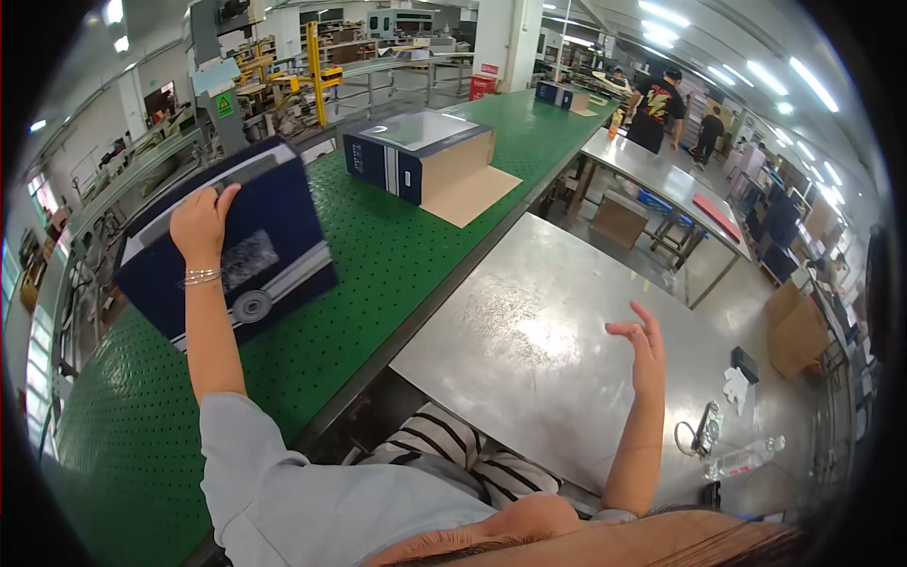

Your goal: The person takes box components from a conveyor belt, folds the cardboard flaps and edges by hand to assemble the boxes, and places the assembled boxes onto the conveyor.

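Holding: my left hand [200, 225] is clenched over the top edge of a dark blue box [227, 255], fingers hooked across the rim so it stays tilted up on the green belt [378, 283] rather than lying flat.
Box position: it stands at the left of the belt, printed face toward me, its lower edge resting on the dotted green surface; gripping it from above keeps that face readable.
Right hand: my right hand [645, 350] is released, fingers spread, hovering just above the steel worktop [529, 340] and grasping nothing.
Second box: another blue box [420, 156] lies farther along the belt, well apart from mine, with a brown cardboard flap [470, 195] folded out flat beside it.
Worktop items: near the far right edge lie a clear plastic bottle [744, 460], a small tool with a looped cord [704, 437], a white glove [736, 386] and a small dark block [744, 363], all kept out of the bare middle where my free hand is.
Background: people [658, 109] stand at another steel table farther down the hall.
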